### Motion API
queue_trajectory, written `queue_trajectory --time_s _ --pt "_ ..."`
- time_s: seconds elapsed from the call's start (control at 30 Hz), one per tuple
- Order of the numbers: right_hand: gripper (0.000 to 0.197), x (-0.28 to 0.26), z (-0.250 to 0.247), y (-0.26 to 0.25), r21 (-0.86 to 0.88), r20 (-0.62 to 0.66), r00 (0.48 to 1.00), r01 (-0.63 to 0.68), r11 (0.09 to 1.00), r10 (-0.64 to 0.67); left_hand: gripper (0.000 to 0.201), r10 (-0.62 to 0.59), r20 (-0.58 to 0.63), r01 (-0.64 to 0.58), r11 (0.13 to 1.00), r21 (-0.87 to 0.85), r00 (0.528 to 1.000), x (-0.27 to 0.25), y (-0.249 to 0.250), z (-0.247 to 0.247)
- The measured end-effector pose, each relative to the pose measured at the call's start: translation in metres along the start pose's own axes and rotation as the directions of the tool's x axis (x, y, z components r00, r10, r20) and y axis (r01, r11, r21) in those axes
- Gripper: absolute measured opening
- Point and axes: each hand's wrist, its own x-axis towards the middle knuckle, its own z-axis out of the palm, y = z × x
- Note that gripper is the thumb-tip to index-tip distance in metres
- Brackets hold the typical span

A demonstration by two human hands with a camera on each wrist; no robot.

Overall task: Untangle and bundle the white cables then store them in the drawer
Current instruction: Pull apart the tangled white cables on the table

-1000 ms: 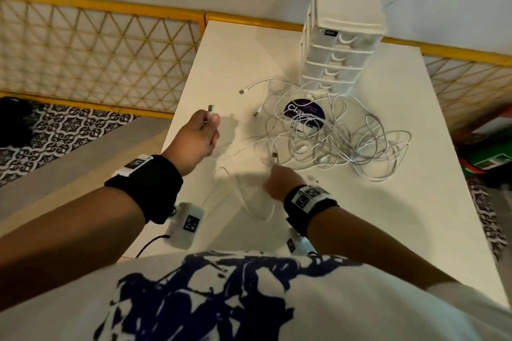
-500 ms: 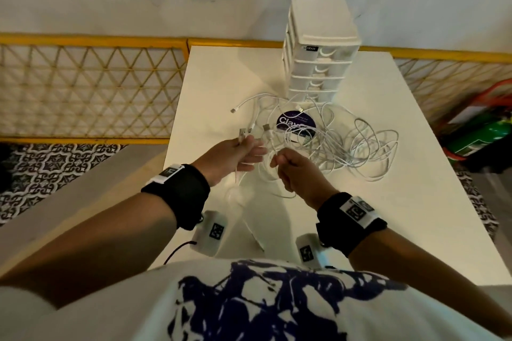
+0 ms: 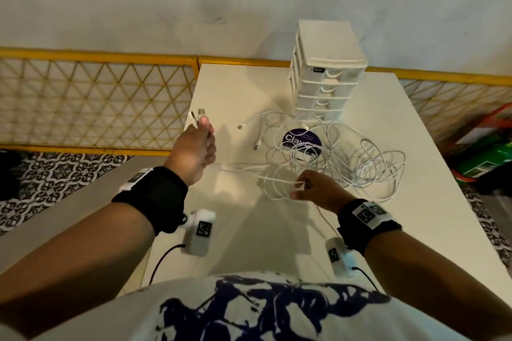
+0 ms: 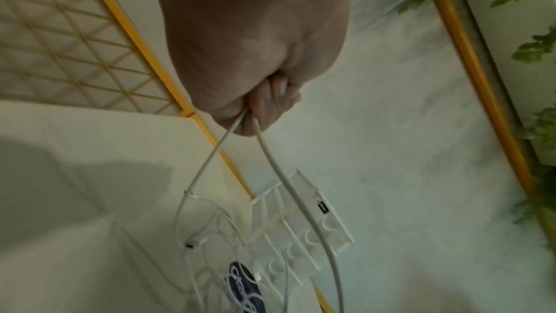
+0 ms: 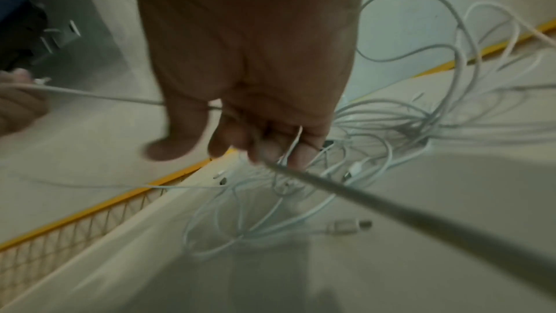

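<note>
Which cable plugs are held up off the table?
The two plugs pinched in the left hand; the other plugs lie on the table.

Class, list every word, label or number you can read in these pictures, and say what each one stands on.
"Clay", then cut off by cables: purple round sticker on the table.
Small black label on the drawer unit: too small to read.
Wrist tags: square codes only, no words.
</note>
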Motion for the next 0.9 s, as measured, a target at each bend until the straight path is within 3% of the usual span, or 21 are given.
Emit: queue_trajectory --time_s 0.07,0.1,0.2,0.37,0.43,0.53,0.6,0.67,0.73,0.9 --pt "0.033 0.012 -0.009 -0.003 -0.013 0.148 0.989 0.011 1.000 -0.009 0.041 -0.011 -0.039 0.012 0.999 0.030 0.999 0.003 0.001 -0.012" --pt "0.031 0.019 -0.012 -0.008 0.016 0.128 0.991 0.024 1.000 -0.026 0.042 -0.017 -0.049 0.019 0.998 0.054 0.999 0.005 -0.001 -0.017" --pt "0.025 0.050 -0.021 -0.032 0.014 -0.108 0.989 0.104 0.994 -0.102 0.041 -0.047 -0.067 0.053 0.995 0.085 0.997 0.005 -0.007 -0.025" --pt "0.023 0.124 -0.020 -0.058 -0.332 -0.105 0.960 0.213 0.919 -0.260 0.036 -0.041 -0.076 0.054 0.980 0.189 0.996 0.009 -0.019 -0.039" --pt "0.033 0.149 -0.012 -0.064 -0.480 -0.030 0.951 0.257 0.839 -0.309 0.037 -0.071 -0.060 0.081 0.979 0.185 0.996 0.013 -0.025 -0.047" --pt "0.045 0.174 0.000 -0.069 -0.758 0.088 0.927 0.300 0.580 -0.364 0.040 -0.125 -0.103 0.140 0.977 0.162 0.987 0.017 -0.033 -0.055" --pt "0.042 0.185 0.005 -0.065 -0.851 0.142 0.927 0.294 0.436 -0.348 0.040 -0.142 -0.116 0.157 0.979 0.131 0.983 0.021 -0.037 -0.058" --pt "0.033 0.192 0.009 -0.055 -0.879 0.163 0.925 0.294 0.375 -0.342 0.040 -0.149 -0.121 0.163 0.980 0.117 0.981 0.025 -0.041 -0.062" --pt "0.025 0.197 0.011 -0.050 -0.862 0.158 0.908 0.319 0.395 -0.388 0.038 -0.159 -0.126 0.174 0.977 0.120 0.979 0.030 -0.044 -0.064" --pt "0.016 0.211 0.008 -0.055 -0.686 0.042 0.891 0.354 0.636 -0.451 0.038 -0.199 -0.120 0.215 0.966 0.141 0.973 0.040 -0.054 -0.064"
